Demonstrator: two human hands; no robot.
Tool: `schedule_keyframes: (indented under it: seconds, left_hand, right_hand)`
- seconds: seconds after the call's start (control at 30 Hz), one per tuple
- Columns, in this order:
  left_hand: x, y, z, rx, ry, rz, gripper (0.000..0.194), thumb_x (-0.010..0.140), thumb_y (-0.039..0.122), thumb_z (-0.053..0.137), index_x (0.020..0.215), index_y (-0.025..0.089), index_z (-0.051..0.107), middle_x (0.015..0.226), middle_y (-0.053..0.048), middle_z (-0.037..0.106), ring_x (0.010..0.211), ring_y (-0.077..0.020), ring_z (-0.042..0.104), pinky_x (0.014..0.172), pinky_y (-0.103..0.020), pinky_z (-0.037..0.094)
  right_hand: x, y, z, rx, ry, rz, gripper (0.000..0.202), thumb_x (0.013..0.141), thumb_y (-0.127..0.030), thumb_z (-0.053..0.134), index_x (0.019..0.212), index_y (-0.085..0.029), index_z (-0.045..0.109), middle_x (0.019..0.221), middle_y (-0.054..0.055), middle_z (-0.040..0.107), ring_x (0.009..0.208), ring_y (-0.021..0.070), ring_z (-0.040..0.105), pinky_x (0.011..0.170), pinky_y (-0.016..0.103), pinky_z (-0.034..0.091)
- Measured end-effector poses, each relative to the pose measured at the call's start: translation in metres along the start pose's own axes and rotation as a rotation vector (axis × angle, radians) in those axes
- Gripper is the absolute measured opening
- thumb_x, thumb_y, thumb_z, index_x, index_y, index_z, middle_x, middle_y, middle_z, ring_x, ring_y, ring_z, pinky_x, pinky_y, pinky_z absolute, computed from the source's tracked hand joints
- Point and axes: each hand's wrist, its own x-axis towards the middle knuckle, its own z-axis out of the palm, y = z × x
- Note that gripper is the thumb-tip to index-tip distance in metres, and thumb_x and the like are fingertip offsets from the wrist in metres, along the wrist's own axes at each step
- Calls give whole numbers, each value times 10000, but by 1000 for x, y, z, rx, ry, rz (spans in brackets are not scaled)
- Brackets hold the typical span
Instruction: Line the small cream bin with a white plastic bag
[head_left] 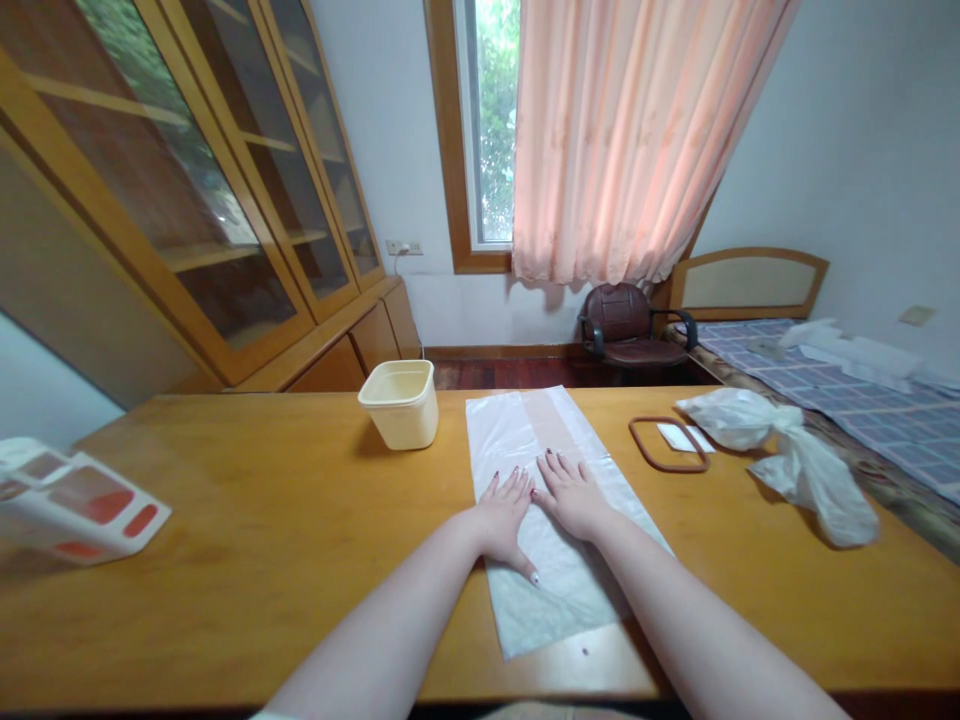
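Observation:
A white plastic bag point(559, 590) lies flat and lengthwise on the wooden table, with a few creases in its near half. My left hand point(506, 520) rests palm down on its left side, fingers stretched out and thumb spread toward me. Close beside it, my right hand point(574, 495) lies flat on the middle of the bag, its fingers pointing away from me. The fingers of the two hands nearly meet. Neither hand grasps anything.
A cream plastic bin point(401, 405) stands at the table's far edge. Rightward lie a brown rounded frame point(669, 445), a small white packet point(686, 438) and a knotted plastic bag point(787, 450). A white-and-orange plastic holder point(82, 500) sits far left. Beyond the table is an office chair point(626, 325).

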Motion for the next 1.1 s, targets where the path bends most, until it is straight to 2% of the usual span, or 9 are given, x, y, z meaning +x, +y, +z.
schedule_keyframes:
  seconds: [0.23, 0.4, 0.47, 0.57, 0.63, 0.73, 0.87, 1.0, 1.1]
  left_hand:
    - [2, -9, -5, -22, 12, 27, 1358, 523, 757, 665, 1518, 75, 41, 1570, -229, -16, 1453, -376, -57, 1148, -588, -8]
    - [0, -24, -15, -55, 97, 68, 1114, 651, 687, 648, 1510, 144, 192, 1578, -185, 120, 1468, -332, 62, 1165, -551, 19]
    - [-1, -28, -18, -109, 182, 48, 895, 751, 608, 616, 1470, 161, 324, 1559, -171, 239, 1456, -304, 179, 1177, -501, 93]
    - [2, -30, -18, -168, 382, -46, 600, 844, 457, 573, 1353, 148, 505, 1451, -158, 453, 1351, -266, 405, 1134, -404, 275]
    - [5, -29, -16, -171, 501, -115, 482, 835, 391, 596, 1254, 152, 592, 1312, -134, 584, 1216, -252, 528, 1055, -366, 377]
    - [7, -29, -15, -160, 573, -178, 312, 794, 321, 651, 1072, 186, 682, 1105, -85, 674, 1054, -236, 593, 960, -348, 434]
    - [7, -29, -16, -175, 579, -201, 112, 798, 222, 621, 873, 207, 704, 951, -59, 685, 954, -222, 596, 891, -345, 441]
    - [7, -30, -19, -193, 604, -219, 119, 810, 151, 566, 823, 196, 675, 912, -61, 671, 917, -217, 590, 861, -339, 440]
    - [7, -31, -20, -220, 649, -250, 154, 828, 121, 510, 865, 178, 649, 936, -77, 656, 919, -216, 587, 849, -336, 444]
  right_hand:
    - [13, 41, -8, -32, 40, 171, 800, 905, -629, 324, 1527, -153, 160, 1590, 113, 93, 1466, 304, 91, 1147, 566, 60]
    - [16, 74, -15, 15, 265, 264, 689, 932, -537, 375, 1468, -106, 328, 1548, 158, 267, 1447, 290, 192, 1150, 549, 106]
    - [13, 76, -19, 60, 366, 264, 629, 927, -471, 433, 1417, -77, 402, 1503, 184, 357, 1420, 300, 262, 1140, 521, 176]
    - [8, 67, -24, 167, 454, 171, 496, 918, -409, 477, 1300, -99, 535, 1331, 169, 561, 1238, 263, 503, 1042, 391, 359]
    - [5, 59, -25, 223, 411, 87, 376, 921, -393, 468, 1140, -142, 643, 1111, 118, 679, 1011, 216, 616, 886, 312, 446]
    - [4, 50, -24, 220, 354, 23, 294, 905, -372, 489, 968, -169, 692, 917, 77, 701, 857, 197, 622, 778, 290, 450]
    - [8, 50, -20, 185, 412, -4, 307, 899, -367, 499, 1016, -150, 683, 1030, 106, 687, 994, 216, 599, 894, 304, 423]
    - [10, 54, -19, 182, 372, -13, 410, 897, -377, 499, 1192, -123, 627, 1273, 144, 602, 1194, 242, 526, 1037, 330, 359]
    - [10, 54, -19, 195, 349, -29, 449, 899, -378, 496, 1250, -115, 596, 1342, 151, 556, 1262, 242, 482, 1084, 341, 323]
